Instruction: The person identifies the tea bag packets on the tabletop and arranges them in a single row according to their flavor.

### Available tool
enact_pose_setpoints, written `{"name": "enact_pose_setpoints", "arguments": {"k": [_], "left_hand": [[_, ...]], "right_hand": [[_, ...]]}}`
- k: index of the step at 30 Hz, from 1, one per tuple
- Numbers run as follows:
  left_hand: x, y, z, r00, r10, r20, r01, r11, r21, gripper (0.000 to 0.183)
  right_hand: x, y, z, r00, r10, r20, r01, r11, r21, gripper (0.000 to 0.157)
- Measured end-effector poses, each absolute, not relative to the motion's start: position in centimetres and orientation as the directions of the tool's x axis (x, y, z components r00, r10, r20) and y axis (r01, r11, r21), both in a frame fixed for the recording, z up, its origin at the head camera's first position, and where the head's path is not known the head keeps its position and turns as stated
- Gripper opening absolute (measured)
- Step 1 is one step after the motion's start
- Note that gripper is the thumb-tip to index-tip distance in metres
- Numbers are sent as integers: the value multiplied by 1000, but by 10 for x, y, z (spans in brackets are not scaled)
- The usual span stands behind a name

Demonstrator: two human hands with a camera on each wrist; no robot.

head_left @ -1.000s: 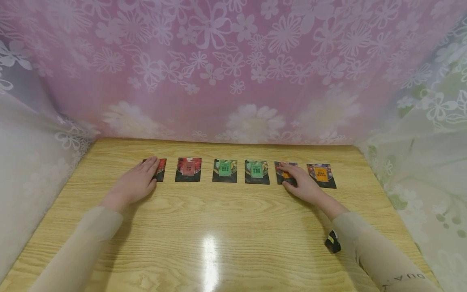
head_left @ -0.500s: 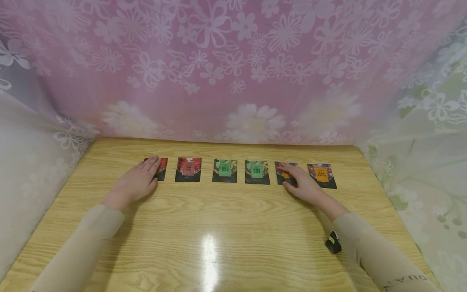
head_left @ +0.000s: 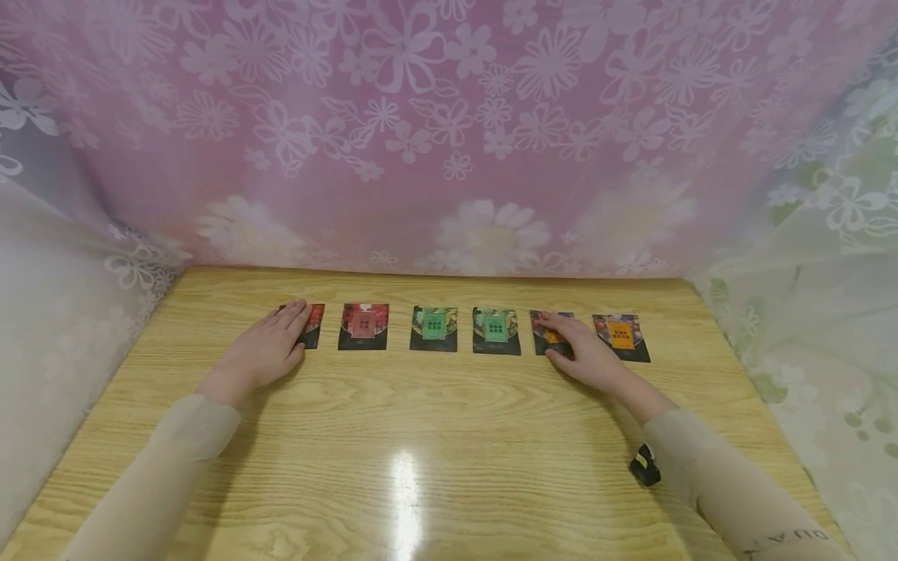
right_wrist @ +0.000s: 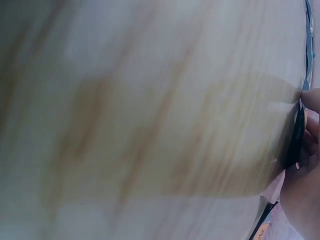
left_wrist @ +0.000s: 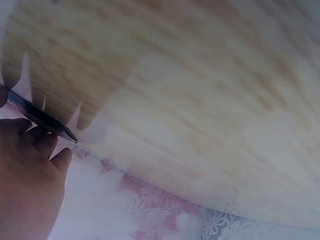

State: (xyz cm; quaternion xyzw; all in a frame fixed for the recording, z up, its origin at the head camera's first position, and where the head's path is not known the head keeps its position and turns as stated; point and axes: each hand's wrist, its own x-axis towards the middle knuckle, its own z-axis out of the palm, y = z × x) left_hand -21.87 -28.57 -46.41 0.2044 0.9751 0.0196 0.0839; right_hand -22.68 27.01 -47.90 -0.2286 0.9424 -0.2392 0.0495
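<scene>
In the head view my left hand (head_left: 261,349) lies on a red and black sachet (head_left: 312,327) at the left end of a row, fingers extended and covering most of it. My right hand (head_left: 585,354) rests on an orange and black sachet (head_left: 554,343), fingertips near its far edge and thumb by its near edge. Right of that hand is a second orange and black sachet (head_left: 623,337). Between the hands lie another red sachet (head_left: 362,327) and two green ones, a left green sachet (head_left: 433,328) and a right green sachet (head_left: 496,330). All lie flat.
A small black object (head_left: 645,465) with a yellow mark sits beside my right sleeve. The wooden table (head_left: 421,413) ends at a pink floral curtain (head_left: 449,156) at the back. Pale floral cloth (head_left: 56,327) hangs along both sides.
My left hand and the red sachet under it have slid slightly to the right. The right hand stays on its sachet, and the other sachets keep their places.
</scene>
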Motion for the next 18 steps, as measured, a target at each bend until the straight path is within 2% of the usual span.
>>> {"name": "enact_pose_setpoints", "arguments": {"k": [18], "left_hand": [[-209,-286,-460,-907,406,-107,401,914,68,69]], "right_hand": [[-223,273,-475,-911,-410,48,-387,805,-450,71]]}}
